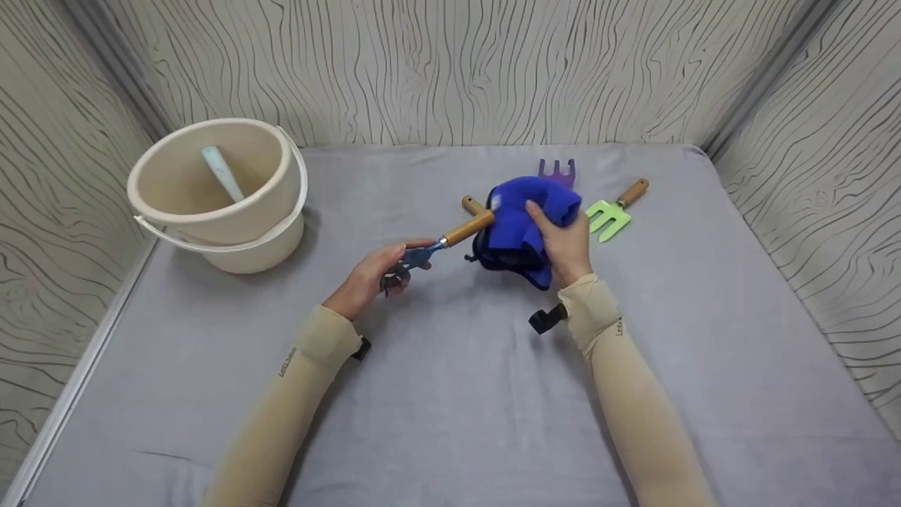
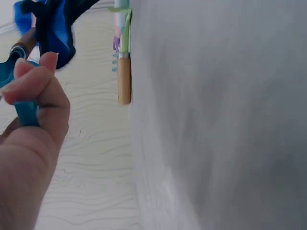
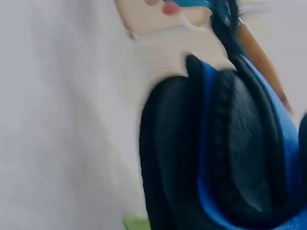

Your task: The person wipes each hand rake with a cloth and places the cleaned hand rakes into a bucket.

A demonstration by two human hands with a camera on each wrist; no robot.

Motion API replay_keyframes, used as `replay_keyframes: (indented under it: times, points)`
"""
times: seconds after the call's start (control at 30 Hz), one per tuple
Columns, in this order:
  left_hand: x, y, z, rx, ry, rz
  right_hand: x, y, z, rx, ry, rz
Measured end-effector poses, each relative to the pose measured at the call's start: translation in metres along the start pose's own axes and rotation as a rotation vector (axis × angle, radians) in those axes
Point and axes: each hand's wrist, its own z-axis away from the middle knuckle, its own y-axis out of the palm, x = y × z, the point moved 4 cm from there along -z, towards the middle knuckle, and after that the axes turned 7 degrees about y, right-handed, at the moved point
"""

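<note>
My left hand (image 1: 369,274) grips the blue metal head of a garden hand tool (image 1: 468,229), with its wooden handle angled up to the right. The handle's end comes up to a blue cloth bag (image 1: 517,225) with black edging; whether they touch I cannot tell. My right hand (image 1: 569,243) holds this bag from its right side, thumb on top. In the right wrist view, dark folds of the bag (image 3: 249,139) fill much of the picture. Fingers curl round the tool's teal head (image 2: 28,112) in the left wrist view. The exact shape of the head is partly hidden.
A beige bucket (image 1: 253,259) with a white handle stands at the left, a pale blue stick-like object (image 1: 222,172) leaning inside. Right of the bag lies a green fork (image 1: 609,218). Behind it is a purple rake (image 1: 558,171). Another wooden handle (image 1: 471,204) shows beside the bag.
</note>
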Motion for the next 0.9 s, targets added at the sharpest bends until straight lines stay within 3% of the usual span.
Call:
replay_keyframes:
  times: [0.13,0.3,0.4,0.53,0.67,0.77,0.83,0.9]
  points:
    - [0.001,-0.008,0.001,-0.036,-0.003,-0.009,0.01,-0.015,0.0,-0.101,0.011,-0.072]
    - [0.003,-0.012,0.002,-0.063,-0.004,0.015,0.016,-0.019,0.001,-0.105,-0.042,0.015]
    - [0.003,-0.012,0.003,-0.081,0.003,0.06,0.018,-0.015,0.002,-0.092,-0.141,0.138]
    - [-0.001,-0.019,0.007,-0.129,0.015,0.091,0.023,-0.001,0.01,-0.048,-0.379,0.295]
    - [-0.007,-0.03,0.01,-0.192,0.042,0.058,0.027,0.019,0.023,-0.041,-0.644,0.509]
    - [-0.011,-0.039,0.014,-0.261,0.081,0.035,0.021,0.039,0.035,-0.002,-0.811,0.762]
    - [-0.014,-0.045,0.016,-0.312,0.106,0.044,0.011,0.056,0.042,0.098,-0.893,0.95]
    - [-0.015,-0.049,0.018,-0.354,0.121,0.053,-0.004,0.072,0.048,0.242,-0.925,1.141]
